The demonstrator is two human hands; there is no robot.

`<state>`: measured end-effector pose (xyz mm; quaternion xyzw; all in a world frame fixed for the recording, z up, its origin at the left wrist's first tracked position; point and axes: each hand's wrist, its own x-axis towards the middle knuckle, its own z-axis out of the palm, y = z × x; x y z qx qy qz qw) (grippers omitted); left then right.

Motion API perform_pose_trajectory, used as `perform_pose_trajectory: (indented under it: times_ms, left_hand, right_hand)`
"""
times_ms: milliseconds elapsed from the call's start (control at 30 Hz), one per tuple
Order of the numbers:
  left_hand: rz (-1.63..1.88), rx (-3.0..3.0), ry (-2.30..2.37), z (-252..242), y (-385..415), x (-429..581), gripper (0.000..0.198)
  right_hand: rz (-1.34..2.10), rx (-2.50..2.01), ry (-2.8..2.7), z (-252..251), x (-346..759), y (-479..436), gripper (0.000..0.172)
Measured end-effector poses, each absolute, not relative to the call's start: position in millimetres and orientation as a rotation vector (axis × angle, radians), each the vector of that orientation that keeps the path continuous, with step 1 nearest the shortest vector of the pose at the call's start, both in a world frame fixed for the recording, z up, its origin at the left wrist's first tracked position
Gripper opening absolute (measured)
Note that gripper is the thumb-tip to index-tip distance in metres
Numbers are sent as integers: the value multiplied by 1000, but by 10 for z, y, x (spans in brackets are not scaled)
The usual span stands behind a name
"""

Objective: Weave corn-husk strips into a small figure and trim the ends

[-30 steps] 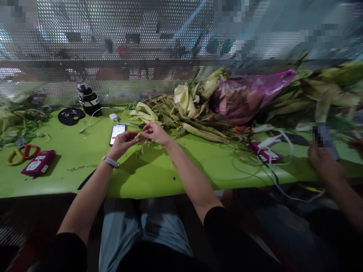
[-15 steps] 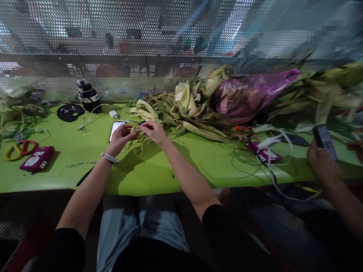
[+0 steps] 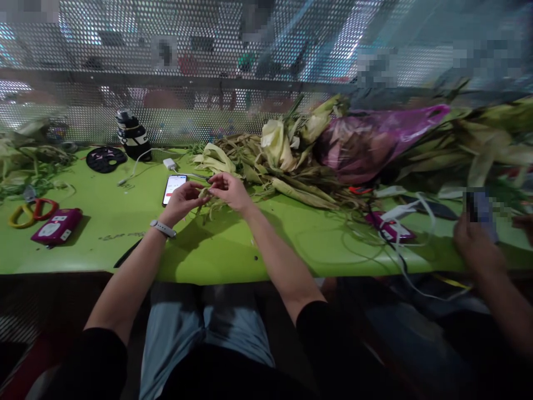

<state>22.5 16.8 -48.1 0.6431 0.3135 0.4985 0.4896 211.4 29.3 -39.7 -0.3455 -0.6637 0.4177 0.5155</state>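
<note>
The husk sits between the two hands, just above the desk, in front of the person and to the right of the phone. From the left hand it lies to the right; from the right hand it lies to the left. Neither hand is clearly nearer, since both meet at it. The left hand's thumb and fingers are pinched together on the husk, and the right hand's fingertips are drawn together at its other side; how firmly each grips, I cannot tell. The held part seems to run crosswise, from one hand to the other, though its bunched shape makes the long axis uncertain. Thin loose ends point down towards the desk. The husk pile lies beyond and to the right.
</note>
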Motion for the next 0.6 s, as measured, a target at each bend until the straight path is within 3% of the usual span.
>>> perform_pose_trajectory:
  times_ms: [467, 600]
  left_hand:
    - [1387, 1363, 848, -466, 190, 235, 31]
    - [1413, 1393, 797, -471, 200, 233, 29]
  right_hand:
    - [900, -858, -1506, -290, 2073, 207, 32]
    - [835, -1130, -1376, -296, 2106, 241, 44]
